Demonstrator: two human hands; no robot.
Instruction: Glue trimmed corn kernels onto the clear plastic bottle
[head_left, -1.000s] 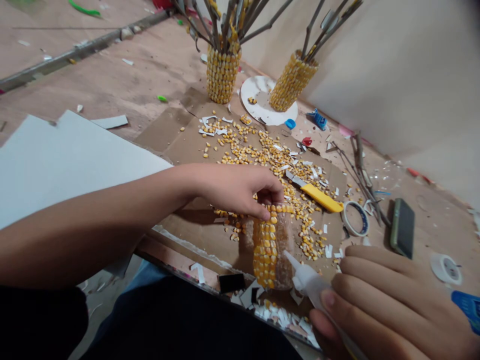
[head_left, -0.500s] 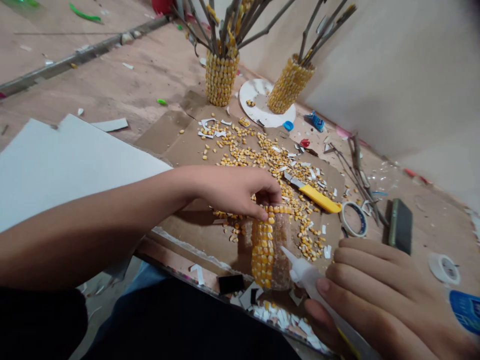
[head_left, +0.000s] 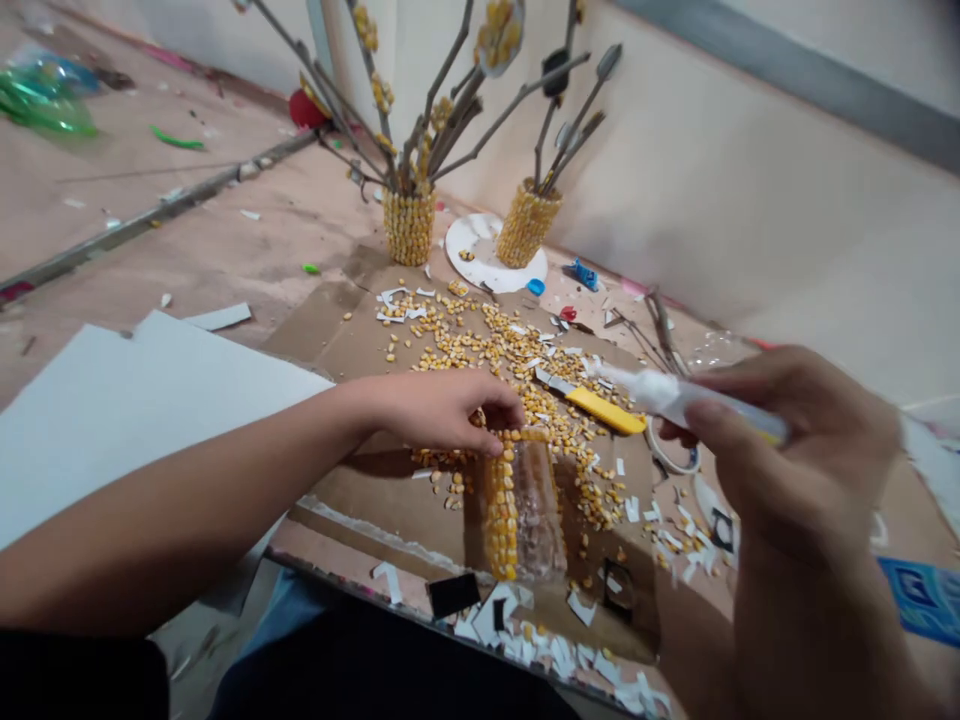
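Observation:
My left hand grips the top rim of a clear cylinder, its fingers curled over the edge. Rows of yellow corn kernels cover the cylinder's left side and rim; the rest of its wall is bare and see-through. Raised to the right, my right hand is closed around a white glue bottle. The bottle's nozzle points left, above the loose corn kernels and apart from the cylinder. A yellow utility knife lies among the kernels below the nozzle.
Two kernel-covered vases with branches stand at the back, one on a white disc. Cardboard lies under the kernels. White sheets are at left, a tape roll at right, paper scraps along the front edge.
My right hand has lifted the glue bottle up and away from the cylinder, and its nozzle now points left. My left hand keeps its hold on the rim. The view has tilted upward.

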